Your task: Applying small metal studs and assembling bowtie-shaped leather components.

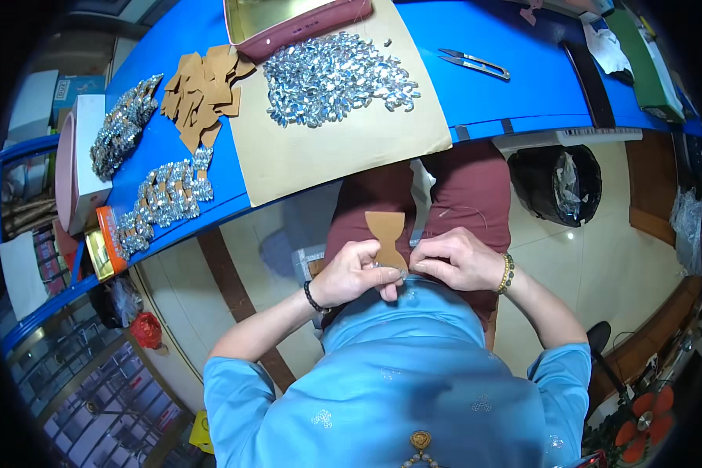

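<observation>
Over my lap, my left hand (349, 274) pinches a brown hourglass-shaped flat piece (385, 228) between thumb and fingers, its wide end pointing away from me. Close beside its lower end, my right hand (459, 261) is closed with thumb and fingertips together; whatever it holds is too small to make out. A thin thread (462, 209) loops over the right trouser leg above that hand. On the table beyond lies a heap of silvery faceted beads (327, 82) on a beige board (320, 156).
Left of the board are a pile of brown pieces (199, 90) and two groups of bead-covered pieces (171, 191). A red-sided tin (304, 33) stands behind the beads. Thread snips (476, 65) lie on the blue table (515, 93) at right. A black-lined bin (558, 187) stands below.
</observation>
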A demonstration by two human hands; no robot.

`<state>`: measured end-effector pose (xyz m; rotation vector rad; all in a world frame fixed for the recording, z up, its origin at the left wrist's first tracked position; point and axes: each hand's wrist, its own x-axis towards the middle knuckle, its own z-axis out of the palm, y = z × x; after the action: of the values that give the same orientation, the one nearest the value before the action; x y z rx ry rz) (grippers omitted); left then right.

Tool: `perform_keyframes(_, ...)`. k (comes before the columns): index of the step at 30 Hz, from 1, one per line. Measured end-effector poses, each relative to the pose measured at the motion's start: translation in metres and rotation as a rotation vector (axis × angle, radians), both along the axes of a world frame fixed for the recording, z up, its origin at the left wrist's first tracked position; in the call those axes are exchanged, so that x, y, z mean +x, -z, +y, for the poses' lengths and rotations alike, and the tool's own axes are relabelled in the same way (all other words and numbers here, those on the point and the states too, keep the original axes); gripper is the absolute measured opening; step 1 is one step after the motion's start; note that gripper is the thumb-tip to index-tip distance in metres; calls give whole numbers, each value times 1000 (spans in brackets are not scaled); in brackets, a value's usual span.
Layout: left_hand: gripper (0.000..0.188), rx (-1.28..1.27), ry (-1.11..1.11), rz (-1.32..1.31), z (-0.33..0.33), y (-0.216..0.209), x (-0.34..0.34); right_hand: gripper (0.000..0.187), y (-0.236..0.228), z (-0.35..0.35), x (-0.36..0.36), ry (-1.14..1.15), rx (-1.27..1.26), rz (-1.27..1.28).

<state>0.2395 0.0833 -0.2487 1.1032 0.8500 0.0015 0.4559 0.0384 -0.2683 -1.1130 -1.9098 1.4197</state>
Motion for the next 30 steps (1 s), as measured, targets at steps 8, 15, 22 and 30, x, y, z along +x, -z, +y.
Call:
perform_keyframes(8, 14, -810, -257, -397, -6, 23, -10, 10, 2, -7, -10, 95, -255, 293)
perform_keyframes(15, 15, -738, -360, -377, -1, 21, -6, 14, -3, -4, -11, 193, -371, 137)
perform_keyframes(22, 14, -379, -381, -205, -10, 22, 3, 22, -13, -8, -23, 305, -36, -30)
perform_keyframes(30, 13, -135, -403, -48, -14, 24, 10, 28, -9, 6, -28, 265, 547, -138)
